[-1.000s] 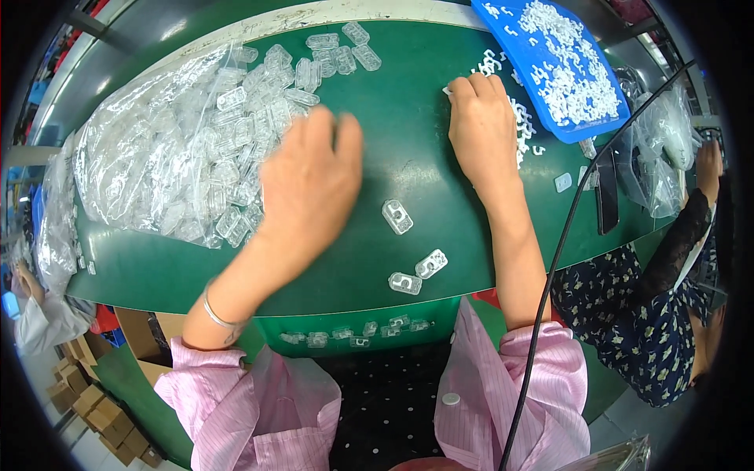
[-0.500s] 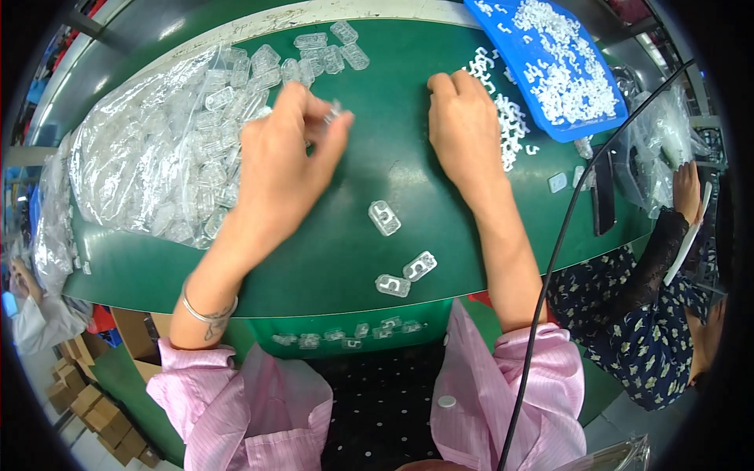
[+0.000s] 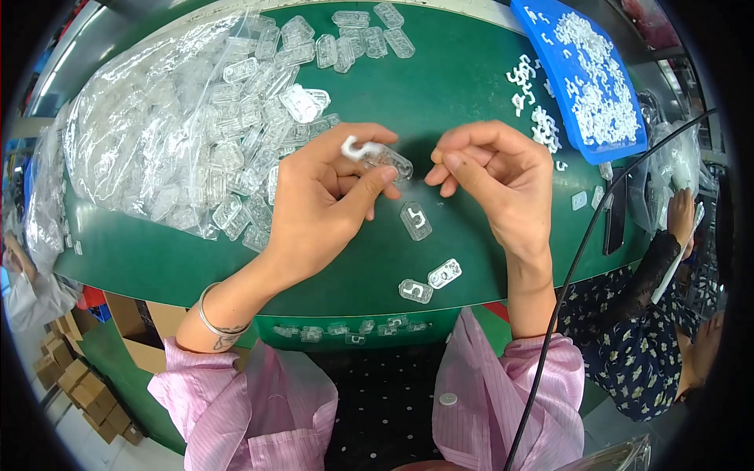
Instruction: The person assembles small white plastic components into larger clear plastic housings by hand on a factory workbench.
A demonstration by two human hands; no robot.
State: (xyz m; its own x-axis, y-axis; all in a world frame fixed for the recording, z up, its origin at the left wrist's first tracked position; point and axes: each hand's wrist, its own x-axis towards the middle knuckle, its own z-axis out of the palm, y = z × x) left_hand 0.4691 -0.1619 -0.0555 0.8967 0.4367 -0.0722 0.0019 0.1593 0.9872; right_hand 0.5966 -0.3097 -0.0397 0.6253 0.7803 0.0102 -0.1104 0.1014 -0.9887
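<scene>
My left hand (image 3: 326, 188) pinches a small clear plastic case (image 3: 389, 161) between thumb and fingers, above the table's middle. A white hook-shaped piece (image 3: 359, 149) sticks out at the case's left end, by my index finger. Just to the right, my right hand (image 3: 503, 173) is closed in a pinch, apart from the case; whatever its fingertips may hold is hidden. Below the hands lies a clear case with a white hook in it (image 3: 416, 220). Closer to the front edge lie two more such cases, one (image 3: 415, 290) beside the other (image 3: 444, 273).
A plastic bag of clear cases (image 3: 133, 141) spills across the table's left. Loose white hooks (image 3: 543, 129) lie beside a blue tray (image 3: 577, 145) of them. A green bin (image 3: 298, 345) with several cases sits below the front edge. A black cable (image 3: 565, 275) crosses the right side.
My right hand has left the white hooks and moved toward my left hand. My left hand has come away from the clear cases with one case, now beside a hook. The view has shifted slightly.
</scene>
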